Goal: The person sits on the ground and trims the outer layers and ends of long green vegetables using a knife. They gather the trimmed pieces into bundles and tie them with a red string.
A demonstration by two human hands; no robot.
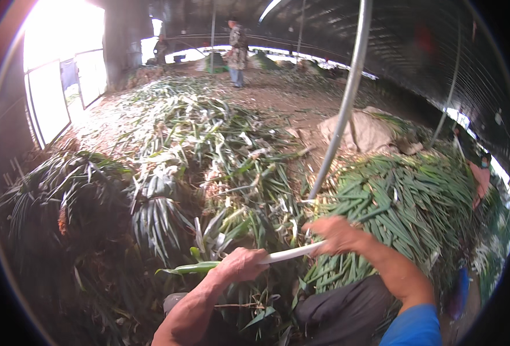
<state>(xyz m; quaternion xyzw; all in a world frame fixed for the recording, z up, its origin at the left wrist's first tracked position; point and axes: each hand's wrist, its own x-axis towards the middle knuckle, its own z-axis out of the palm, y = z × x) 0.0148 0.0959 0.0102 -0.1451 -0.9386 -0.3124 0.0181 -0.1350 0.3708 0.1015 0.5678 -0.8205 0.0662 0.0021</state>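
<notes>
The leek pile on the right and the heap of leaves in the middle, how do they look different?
The leek pile is stacked neatly, stalks lying parallel, fresh green with pale ends toward the person; the loose heap is scattered, its leaves pointing every way. The loose heap also shows dry, yellowish bits mixed in, while the leek pile looks evenly green. Both lie on the dirt floor. The left hand and right hand hold one leek between them.

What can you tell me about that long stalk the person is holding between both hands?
The stalk looks like a leek or large green onion: a smooth white shaft running into green leaves at its left end. It lies nearly level across the person's lap, tilted slightly up to the right. The left hand grips it near where white turns green; the right hand holds the white end. It looks clean and peeled.
</notes>
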